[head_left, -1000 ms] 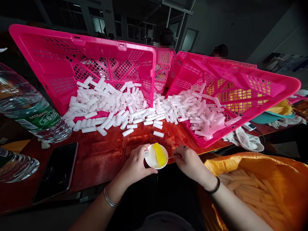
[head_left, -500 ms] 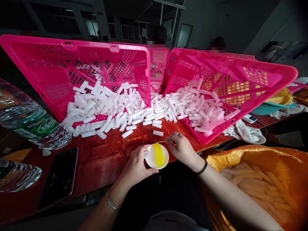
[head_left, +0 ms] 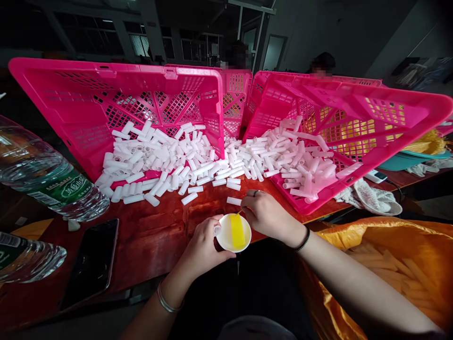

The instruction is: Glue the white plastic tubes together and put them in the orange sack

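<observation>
My left hand point(head_left: 203, 246) is closed round a small white bowl point(head_left: 224, 237), held tilted toward me near the table's front edge. Pinched by the same fingers at the bowl's rim is a short white tube point(head_left: 217, 230). A bright yellow band point(head_left: 237, 231) lies across the inside of the bowl; whether it is liquid or a strip I cannot tell. Above the bowl's far right rim, my right hand point(head_left: 267, 215) pinches a thin stick point(head_left: 239, 212), its tip pointing into the bowl. Just beyond lie loose white tubes point(head_left: 234, 201).
Two pink crates, left point(head_left: 138, 68) and right point(head_left: 354, 89), lie on their sides, spilling white tubes onto the red table point(head_left: 148, 241). Water bottles point(head_left: 71, 189) and a phone point(head_left: 92, 262) sit at left. An orange sack point(head_left: 432, 241) of tubes stands at right. People are behind the crates.
My right hand has tipped over closer to the bowl, bringing the stick from the rim's side to a steeper angle into it. The view has shifted slightly; my left hand keeps its hold.
</observation>
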Demonstrator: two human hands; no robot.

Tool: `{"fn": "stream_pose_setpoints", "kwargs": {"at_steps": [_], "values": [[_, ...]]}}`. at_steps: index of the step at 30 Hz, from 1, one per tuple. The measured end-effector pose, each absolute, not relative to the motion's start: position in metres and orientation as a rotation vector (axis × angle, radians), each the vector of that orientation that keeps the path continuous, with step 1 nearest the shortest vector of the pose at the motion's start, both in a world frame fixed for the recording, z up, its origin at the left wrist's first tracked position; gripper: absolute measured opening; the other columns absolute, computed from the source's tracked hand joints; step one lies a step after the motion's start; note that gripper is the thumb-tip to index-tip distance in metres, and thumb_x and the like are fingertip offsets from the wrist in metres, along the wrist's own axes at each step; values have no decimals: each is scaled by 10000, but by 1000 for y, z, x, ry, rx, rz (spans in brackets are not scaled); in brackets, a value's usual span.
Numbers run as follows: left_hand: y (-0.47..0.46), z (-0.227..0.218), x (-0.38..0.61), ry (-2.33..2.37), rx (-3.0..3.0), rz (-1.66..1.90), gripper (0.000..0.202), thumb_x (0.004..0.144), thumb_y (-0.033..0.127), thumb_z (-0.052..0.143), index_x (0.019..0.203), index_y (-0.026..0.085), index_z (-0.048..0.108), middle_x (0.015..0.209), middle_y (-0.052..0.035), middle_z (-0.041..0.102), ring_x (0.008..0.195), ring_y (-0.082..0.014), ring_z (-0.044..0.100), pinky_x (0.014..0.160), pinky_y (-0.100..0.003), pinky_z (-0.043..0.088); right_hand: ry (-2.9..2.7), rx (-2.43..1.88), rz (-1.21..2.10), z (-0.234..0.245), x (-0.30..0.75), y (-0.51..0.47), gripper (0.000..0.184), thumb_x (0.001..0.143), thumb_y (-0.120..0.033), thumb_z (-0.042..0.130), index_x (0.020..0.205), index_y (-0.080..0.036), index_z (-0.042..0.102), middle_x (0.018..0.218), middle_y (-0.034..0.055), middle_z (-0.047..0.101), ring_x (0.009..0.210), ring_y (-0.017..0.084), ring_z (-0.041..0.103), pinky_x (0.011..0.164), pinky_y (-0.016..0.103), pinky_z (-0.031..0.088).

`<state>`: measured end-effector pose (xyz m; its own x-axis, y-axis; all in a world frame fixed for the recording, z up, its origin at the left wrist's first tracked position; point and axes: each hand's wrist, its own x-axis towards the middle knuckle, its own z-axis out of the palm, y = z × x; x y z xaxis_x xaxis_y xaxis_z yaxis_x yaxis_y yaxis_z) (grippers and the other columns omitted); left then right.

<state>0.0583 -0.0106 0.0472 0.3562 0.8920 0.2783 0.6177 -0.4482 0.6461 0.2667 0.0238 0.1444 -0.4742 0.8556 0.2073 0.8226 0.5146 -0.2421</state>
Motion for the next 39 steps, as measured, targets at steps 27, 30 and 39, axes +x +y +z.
{"fn": "stream_pose_setpoints", "kwargs": {"at_steps": [27, 30, 39], "values": [[-9, 46, 55, 1325, 2136, 748, 826, 473, 365, 902, 1160, 226, 464, 1395, -136, 502, 1268, -362, 475, 1020, -550, 427, -1934, -2236, 168, 95, 295, 147, 200, 875, -118, 534, 1007, -2, 628, 984, 265, 666, 975, 307, 662, 801, 355, 479], [-10, 45, 56, 1330, 2143, 790, 824, 493, 346, 899, 1171, 229, 444, 1371, -136, 522, 1244, -353, 500, 1017, -554, 430, -1921, -2187, 120, 103, 309, 111, 226, 889, -150, 503, 1037, -8, 600, 1017, 280, 650, 977, 327, 656, 810, 387, 488], [-10, 49, 59, 1298, 2126, 804, 783, 507, 311, 897, 1130, 261, 427, 1350, -98, 537, 1216, -320, 522, 980, -507, 478, -2070, -1182, 608, 83, 311, -20, 277, 983, -266, 415, 1238, -242, 520, 1145, 89, 647, 1049, 209, 633, 907, 353, 532]]}}
